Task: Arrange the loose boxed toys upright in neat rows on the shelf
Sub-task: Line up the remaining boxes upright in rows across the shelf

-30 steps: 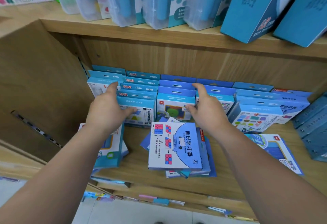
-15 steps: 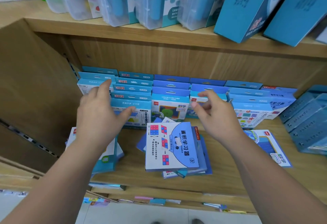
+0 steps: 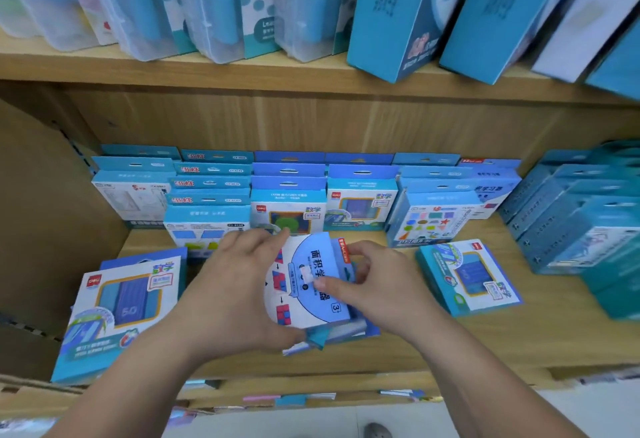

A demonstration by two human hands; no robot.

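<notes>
Both hands (image 3: pixel 239 285) — on stacked boxes (image 3: pixel 308 285)

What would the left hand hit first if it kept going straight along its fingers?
Probably the upright box with the green shape in the front row: the left hand points up and right across the white box atop the loose pile. Depth is unclear from this single view.

A shop is shown. Wooden shelves (image 3: pixel 311 77) are stocked with rows of identical blue boxed toys (image 3: pixel 287 202), each fitted with a hang tab, and clear plastic cases (image 3: pixel 221 4) are lined above.
</notes>
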